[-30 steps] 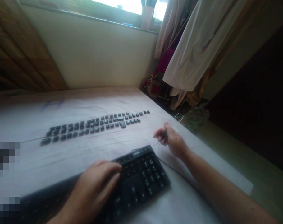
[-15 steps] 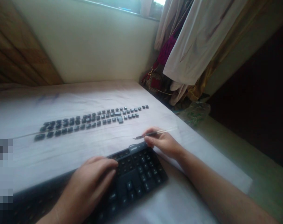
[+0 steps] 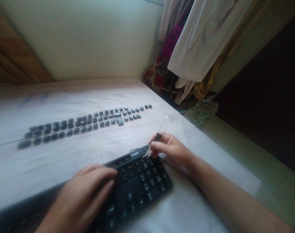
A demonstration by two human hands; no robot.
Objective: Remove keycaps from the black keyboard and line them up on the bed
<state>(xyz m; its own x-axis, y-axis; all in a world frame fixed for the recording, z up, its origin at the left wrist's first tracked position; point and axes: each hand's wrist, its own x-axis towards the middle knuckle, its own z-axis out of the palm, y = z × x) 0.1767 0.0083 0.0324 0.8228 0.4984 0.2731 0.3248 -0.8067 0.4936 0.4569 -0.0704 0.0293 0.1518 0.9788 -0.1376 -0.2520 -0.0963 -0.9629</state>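
Note:
A black keyboard (image 3: 126,187) lies at an angle on the white cloth. Many of its keys are off, while the number pad and several keys near the arrows still have their caps. My left hand (image 3: 85,191) rests across the middle of the keyboard, thumb and fingers bent over it and hiding part of the key bed. Between the thumb and fingers of my right hand (image 3: 174,150) is a keycap puller (image 3: 157,137) with a dark grip. Its wire loop points up and away; its other end meets the top of the number pad, though contact is unclear.
Rows of loose black keycaps (image 3: 83,121) lie beyond the keyboard on the cloth-covered surface (image 3: 94,92). Clothes (image 3: 193,48) hang at the right, above a clear plastic bag (image 3: 202,111) beside the surface's edge. A curtain (image 3: 18,61) hangs at the left.
My right hand has turned the keycap puller from nearly level to steep, its lower end now at the number pad. The view has tilted down slightly; my left hand stays on the keyboard.

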